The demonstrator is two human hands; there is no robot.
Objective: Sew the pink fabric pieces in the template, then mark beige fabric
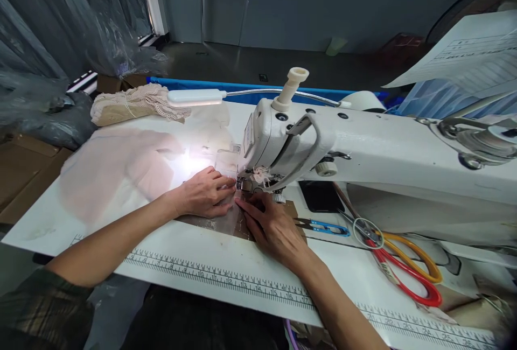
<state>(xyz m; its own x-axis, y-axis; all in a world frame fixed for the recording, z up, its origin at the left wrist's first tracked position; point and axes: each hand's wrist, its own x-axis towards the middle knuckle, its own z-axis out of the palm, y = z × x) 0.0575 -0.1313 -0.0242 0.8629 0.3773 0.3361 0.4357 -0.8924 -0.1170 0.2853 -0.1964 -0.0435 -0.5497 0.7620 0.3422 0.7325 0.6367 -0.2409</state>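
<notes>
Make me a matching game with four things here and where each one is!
1 lace bundle
2 blue snips
3 red and orange scissors
4 left hand

A flat on the fabric by the sewing machine
B back left of the table
C just right of the right hand
D near the table's right end

Pairs: 1-B, 2-C, 3-D, 4-A

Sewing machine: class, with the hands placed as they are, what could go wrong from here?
1. The left hand and right hand press the fabric right beside the presser foot; a fingertip could get caught there.
2. The thin fabric may bunch or drift off line.
3. The scissors lie near the right forearm and might get knocked.
</notes>
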